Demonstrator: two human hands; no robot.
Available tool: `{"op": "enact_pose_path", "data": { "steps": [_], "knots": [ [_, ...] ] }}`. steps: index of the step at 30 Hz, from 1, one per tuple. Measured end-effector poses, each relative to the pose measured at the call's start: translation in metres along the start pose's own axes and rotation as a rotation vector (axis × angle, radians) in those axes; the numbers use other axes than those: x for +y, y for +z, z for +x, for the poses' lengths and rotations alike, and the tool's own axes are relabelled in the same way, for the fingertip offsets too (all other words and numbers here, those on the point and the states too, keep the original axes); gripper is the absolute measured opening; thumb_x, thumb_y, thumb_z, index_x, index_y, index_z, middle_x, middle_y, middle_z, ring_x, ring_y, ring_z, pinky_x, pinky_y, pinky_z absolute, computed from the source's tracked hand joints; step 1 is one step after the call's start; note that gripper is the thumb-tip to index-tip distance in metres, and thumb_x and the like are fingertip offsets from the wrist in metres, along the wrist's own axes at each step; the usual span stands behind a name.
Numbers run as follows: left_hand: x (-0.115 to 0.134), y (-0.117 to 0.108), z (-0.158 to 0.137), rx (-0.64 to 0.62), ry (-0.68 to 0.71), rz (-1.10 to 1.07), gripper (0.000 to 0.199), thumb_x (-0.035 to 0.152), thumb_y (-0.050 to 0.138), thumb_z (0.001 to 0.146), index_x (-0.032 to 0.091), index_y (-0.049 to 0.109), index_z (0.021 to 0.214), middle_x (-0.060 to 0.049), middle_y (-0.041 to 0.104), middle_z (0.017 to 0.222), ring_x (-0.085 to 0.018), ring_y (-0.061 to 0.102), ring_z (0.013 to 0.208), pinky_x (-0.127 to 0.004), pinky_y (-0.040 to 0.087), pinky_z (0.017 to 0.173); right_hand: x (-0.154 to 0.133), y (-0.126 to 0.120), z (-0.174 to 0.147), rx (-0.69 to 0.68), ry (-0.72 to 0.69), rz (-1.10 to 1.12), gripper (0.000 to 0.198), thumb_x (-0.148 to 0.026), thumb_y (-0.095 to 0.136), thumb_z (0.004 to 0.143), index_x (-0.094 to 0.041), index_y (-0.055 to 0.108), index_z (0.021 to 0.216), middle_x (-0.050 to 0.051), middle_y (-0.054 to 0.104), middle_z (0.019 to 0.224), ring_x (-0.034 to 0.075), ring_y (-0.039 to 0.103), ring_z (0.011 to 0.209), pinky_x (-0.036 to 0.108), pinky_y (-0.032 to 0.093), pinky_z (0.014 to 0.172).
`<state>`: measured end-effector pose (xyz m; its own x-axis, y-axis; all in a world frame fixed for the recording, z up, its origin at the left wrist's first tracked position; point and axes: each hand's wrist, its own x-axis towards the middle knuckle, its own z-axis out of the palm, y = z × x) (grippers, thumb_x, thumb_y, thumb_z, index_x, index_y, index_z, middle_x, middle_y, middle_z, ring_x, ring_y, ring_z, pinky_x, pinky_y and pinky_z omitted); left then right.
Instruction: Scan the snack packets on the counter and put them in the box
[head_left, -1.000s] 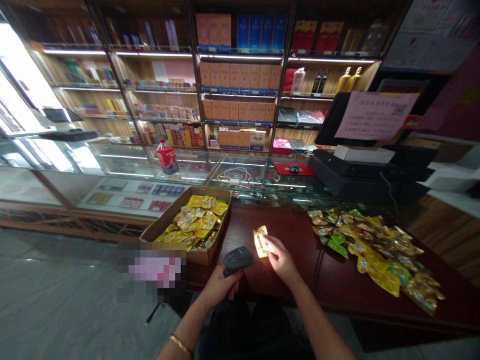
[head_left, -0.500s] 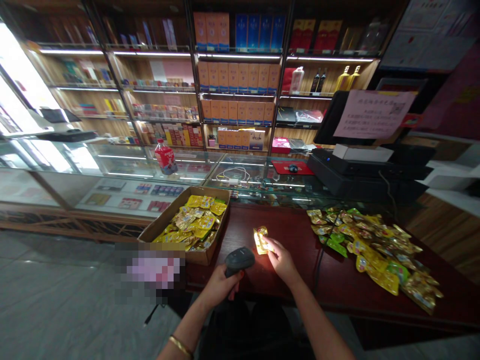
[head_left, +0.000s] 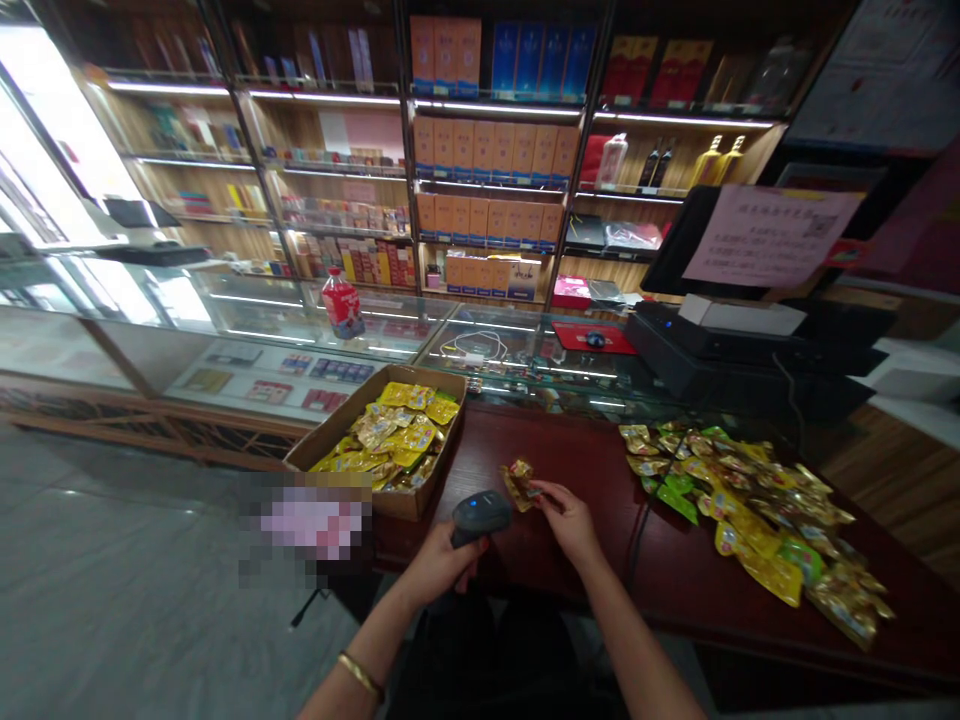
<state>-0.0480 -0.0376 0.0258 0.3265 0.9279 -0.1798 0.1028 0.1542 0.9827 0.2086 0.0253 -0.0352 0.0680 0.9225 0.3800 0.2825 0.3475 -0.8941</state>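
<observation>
My left hand (head_left: pixel 442 562) is closed around the handle of a dark grey barcode scanner (head_left: pixel 482 513), whose head points toward the right. A small blue light shows on top of the scanner. Just to its right, my right hand (head_left: pixel 568 520) pinches the edge of a small gold snack packet (head_left: pixel 519 485) above the dark red table (head_left: pixel 480 440). On the left stands an open cardboard box (head_left: pixel 409 508) holding several yellow and gold packets (head_left: pixel 394 430). More gold, yellow and green packets (head_left: pixel 739 500) lie in a loose pile on the right side of the table.
Behind the table runs a glass display counter (head_left: pixel 420 350) with a red-labelled bottle (head_left: pixel 343 305) on it. A mouse (head_left: pixel 595 340) sits on a red pad near a monitor with a pink paper sign (head_left: pixel 772 235). A thin cable (head_left: pixel 645 500) crosses the table. Stocked shelves line the wall.
The bright scanning light on the packet has gone out, and a blue light now shows on the scanner. The packet looks slightly tilted in my right hand. The view has shifted slightly.
</observation>
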Motion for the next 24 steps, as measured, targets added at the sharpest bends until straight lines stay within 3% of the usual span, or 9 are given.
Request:
{"op": "enact_pose_path", "data": {
  "steps": [6,13,16,19,22,24],
  "knots": [
    [0.0,-0.001,0.0,0.003,-0.004,0.02,0.045,0.06,0.072,0.081,0.018,0.06,0.071,0.002,0.058,0.051,-0.009,0.048,0.037,-0.021,0.033,0.04,0.006,-0.001,-0.001,-0.034,-0.023,-0.056,0.027,-0.041,0.062,0.092,-0.031,0.087,0.095,0.009,0.079,0.109,0.026,0.075,0.106,0.04,0.061,0.093],
    [0.001,0.001,-0.002,0.004,-0.012,-0.033,0.04,0.055,0.075,0.079,0.018,0.061,0.076,0.001,0.06,0.054,-0.011,0.052,0.039,-0.022,0.037,0.041,0.002,0.004,-0.01,-0.114,-0.181,-0.412,0.034,-0.027,0.058,0.091,-0.036,0.084,0.111,0.009,0.073,0.111,0.027,0.069,0.105,0.041,0.056,0.095],
    [-0.002,0.001,-0.002,0.016,-0.014,-0.056,0.041,0.056,0.076,0.078,0.018,0.061,0.075,0.002,0.059,0.053,-0.011,0.05,0.038,-0.022,0.037,0.04,0.0,0.002,-0.011,-0.09,-0.16,-0.448,0.036,-0.028,0.057,0.092,-0.036,0.083,0.115,0.008,0.073,0.108,0.026,0.069,0.099,0.039,0.056,0.091],
    [-0.007,0.001,-0.001,0.013,-0.014,-0.044,0.042,0.056,0.076,0.077,0.018,0.061,0.074,0.001,0.061,0.054,-0.011,0.052,0.038,-0.022,0.037,0.041,0.004,-0.005,-0.008,0.065,-0.005,-0.26,0.035,-0.039,0.06,0.09,-0.03,0.084,0.113,0.009,0.074,0.109,0.025,0.071,0.097,0.039,0.058,0.089],
    [-0.01,0.001,0.0,0.01,-0.013,-0.025,0.041,0.056,0.075,0.077,0.018,0.061,0.074,0.001,0.061,0.053,-0.011,0.053,0.039,-0.022,0.038,0.04,0.009,-0.013,-0.004,0.313,0.2,0.022,0.051,-0.05,0.065,0.086,-0.022,0.079,0.126,0.012,0.075,0.126,0.028,0.073,0.109,0.041,0.059,0.094],
    [-0.009,0.0,-0.001,0.01,-0.009,-0.018,0.041,0.057,0.074,0.078,0.018,0.06,0.07,0.001,0.06,0.053,-0.011,0.053,0.039,-0.022,0.037,0.04,0.009,-0.016,-0.004,0.401,0.264,0.135,0.06,-0.052,0.065,0.086,-0.019,0.073,0.135,0.013,0.072,0.137,0.03,0.071,0.119,0.042,0.057,0.099]
  ]
}}
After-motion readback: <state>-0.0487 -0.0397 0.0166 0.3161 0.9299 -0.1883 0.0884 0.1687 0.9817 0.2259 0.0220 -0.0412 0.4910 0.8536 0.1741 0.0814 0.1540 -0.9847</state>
